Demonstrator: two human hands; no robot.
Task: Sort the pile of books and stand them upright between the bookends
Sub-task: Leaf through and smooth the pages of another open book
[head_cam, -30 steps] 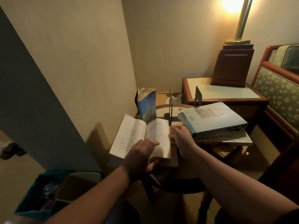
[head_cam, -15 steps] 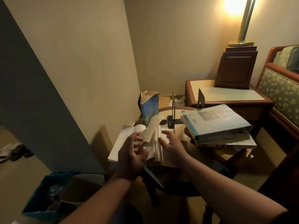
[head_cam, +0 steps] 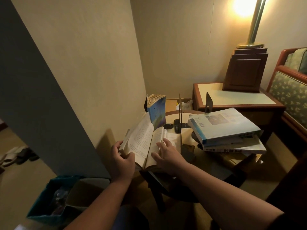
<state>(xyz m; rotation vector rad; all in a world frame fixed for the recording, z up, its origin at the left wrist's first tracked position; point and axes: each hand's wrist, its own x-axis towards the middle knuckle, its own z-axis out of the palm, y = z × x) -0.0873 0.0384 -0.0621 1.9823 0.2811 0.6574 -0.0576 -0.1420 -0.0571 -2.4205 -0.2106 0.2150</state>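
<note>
An open paperback (head_cam: 146,140) lies at the near left of the small round table (head_cam: 186,131), its left half lifted. My left hand (head_cam: 123,160) grips that raised left half at its lower edge. My right hand (head_cam: 167,155) rests with spread fingers on the right-hand pages. A blue paperback (head_cam: 157,112) stands upright behind it. Two thin dark bookends stand on the table, one (head_cam: 180,113) in the middle and one (head_cam: 208,104) farther right. A pile of flat books (head_cam: 222,128) sits at the table's right side.
A wooden side cabinet (head_cam: 235,98) with a brown box (head_cam: 244,72) and a lit brass lamp (head_cam: 254,24) stands behind. An upholstered chair (head_cam: 289,90) is at the right. A teal bin (head_cam: 54,200) sits on the floor at the lower left, near the wall.
The book lay open flat, then the pages were flipped. Now my left hand lifts the left half up while my right hand lies on the right pages.
</note>
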